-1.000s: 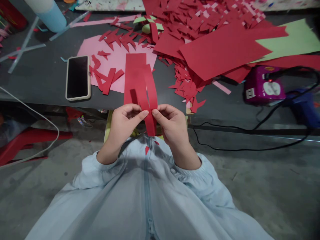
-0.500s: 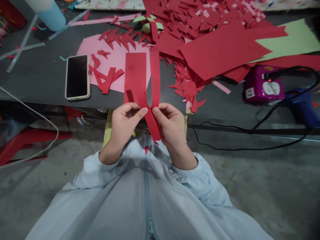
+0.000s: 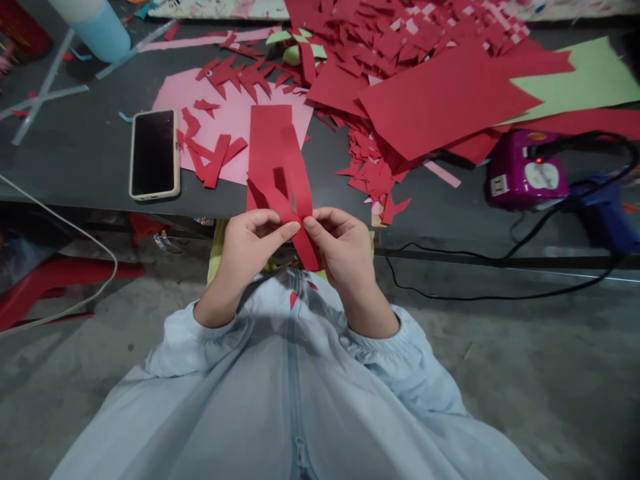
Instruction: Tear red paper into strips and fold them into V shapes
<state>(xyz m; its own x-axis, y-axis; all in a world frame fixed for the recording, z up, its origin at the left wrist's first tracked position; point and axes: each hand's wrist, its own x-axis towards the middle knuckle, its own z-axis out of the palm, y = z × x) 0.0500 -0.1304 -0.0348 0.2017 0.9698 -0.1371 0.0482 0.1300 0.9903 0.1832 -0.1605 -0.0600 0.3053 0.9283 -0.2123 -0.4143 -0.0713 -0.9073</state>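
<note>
The left hand and the right hand are close to each other, each pinching between thumb and fingers the narrow strips of red paper. The strips are at the near edge of the black tabletop, in front of the person's body. I judge them very light and flexible, rather dry than slippery, but easy to crease or tear. A gentle pinch where they meet seems the best hold; the long free ends may bend.
</note>
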